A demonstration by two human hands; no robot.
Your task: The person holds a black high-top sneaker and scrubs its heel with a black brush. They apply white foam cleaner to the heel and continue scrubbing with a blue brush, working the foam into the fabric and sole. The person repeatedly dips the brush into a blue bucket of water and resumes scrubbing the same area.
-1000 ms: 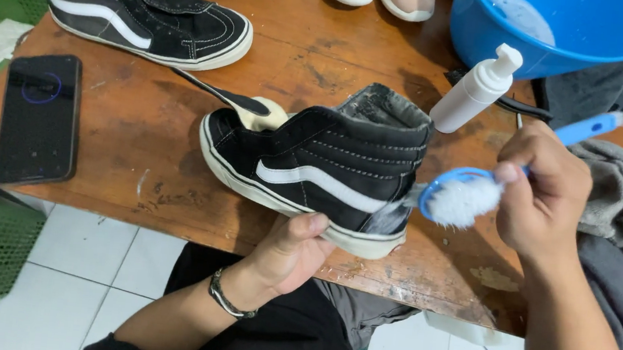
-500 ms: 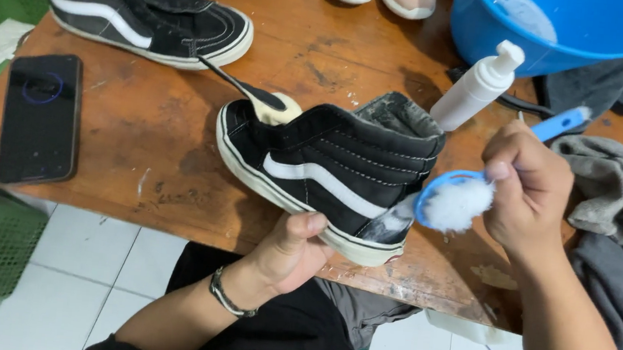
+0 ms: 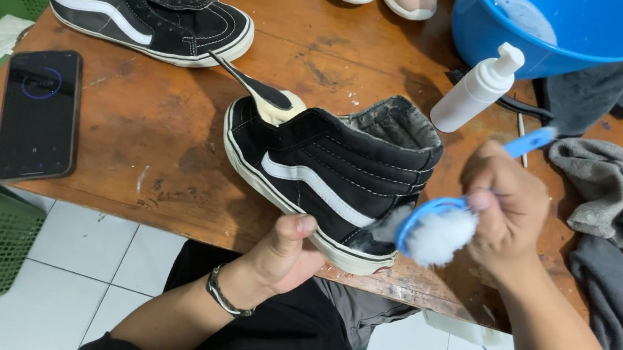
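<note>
The black high-top sneaker (image 3: 327, 173) was gripped at its sole by the left hand (image 3: 284, 253). A foamy blue brush (image 3: 437, 227) was clenched in the right hand (image 3: 504, 211) at the heel. A white pump bottle (image 3: 479, 88), blue basin (image 3: 550, 30) and grey towel (image 3: 617, 203) were crowded close behind.

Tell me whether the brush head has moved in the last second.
Yes. The blue brush in the right hand has dropped lower and slightly left, farther from the white pump bottle, now beside the sneaker's heel sole.

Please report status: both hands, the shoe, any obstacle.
Left hand grips black shoe at sole. Right hand holds blue brush, foamy, at the heel. White pump bottle stands close behind.
</note>
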